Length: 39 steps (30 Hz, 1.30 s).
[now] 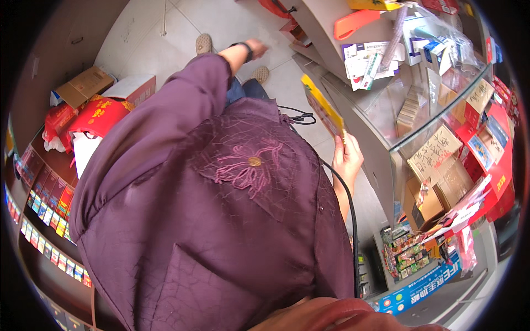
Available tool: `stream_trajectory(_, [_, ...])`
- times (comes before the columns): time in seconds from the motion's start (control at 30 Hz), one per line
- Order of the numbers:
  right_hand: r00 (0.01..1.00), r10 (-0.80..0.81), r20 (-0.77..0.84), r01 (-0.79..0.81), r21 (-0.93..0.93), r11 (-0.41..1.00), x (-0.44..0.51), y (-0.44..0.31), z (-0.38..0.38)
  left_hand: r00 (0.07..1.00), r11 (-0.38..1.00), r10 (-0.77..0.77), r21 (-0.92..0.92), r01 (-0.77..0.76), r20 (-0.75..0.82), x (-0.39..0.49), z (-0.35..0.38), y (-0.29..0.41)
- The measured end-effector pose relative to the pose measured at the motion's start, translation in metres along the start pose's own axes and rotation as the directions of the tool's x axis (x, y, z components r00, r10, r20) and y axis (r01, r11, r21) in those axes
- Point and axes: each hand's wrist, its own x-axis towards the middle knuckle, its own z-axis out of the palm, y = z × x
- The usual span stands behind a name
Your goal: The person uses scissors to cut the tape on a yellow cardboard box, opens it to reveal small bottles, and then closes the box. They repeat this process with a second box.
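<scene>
My right hand [348,156] grips the lower end of a thin yellow-edged packet or card [324,108] between thumb and fingers; it is tilted and seen nearly edge-on. My left hand [257,48], with a black band [247,50] on its wrist, reaches out over the tiled floor near the shoes. It is motion-blurred, with no object visible in it, and its finger posture is unclear. A purple jacket [215,207] with an embroidered flower fills the middle of the view. A black cable [352,215] runs beside my right arm.
A glass display counter [374,165] with boxes, papers and an orange-red handled object [356,24] stands at right. Cartons [86,87] and a red bag [97,116] lie at left, above shelves of small packs [54,254]. Pale tiles [145,41] show at top.
</scene>
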Motion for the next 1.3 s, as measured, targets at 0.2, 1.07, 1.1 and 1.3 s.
stream_trajectory(0.2, [0.809, -0.580, -0.095, 0.561, -0.167, 0.811, 0.045, -0.052, 0.011, 0.966, 0.667, 0.200, -0.745, -0.013, 0.162, -0.160, -0.074, -0.005])
stream_trajectory(1.07, [0.914, -0.066, 0.401, -0.325, 0.819, 0.473, 0.186, -0.288, 0.148, 0.781, 0.608, 0.621, -0.587, -0.535, -0.068, -0.362, -0.258, 0.082])
stream_trajectory(1.1, [0.930, -0.067, 0.362, -0.302, 0.854, 0.423, 0.192, -0.283, 0.141, 0.792, 0.652, 0.610, -0.554, -0.519, -0.025, -0.360, -0.264, 0.089])
stream_trajectory(1.3, [0.999, 0.001, -0.052, 0.048, 0.946, 0.321, 0.227, -0.226, 0.041, 0.821, 0.692, 0.570, -0.531, -0.489, -0.014, -0.352, -0.277, 0.117])
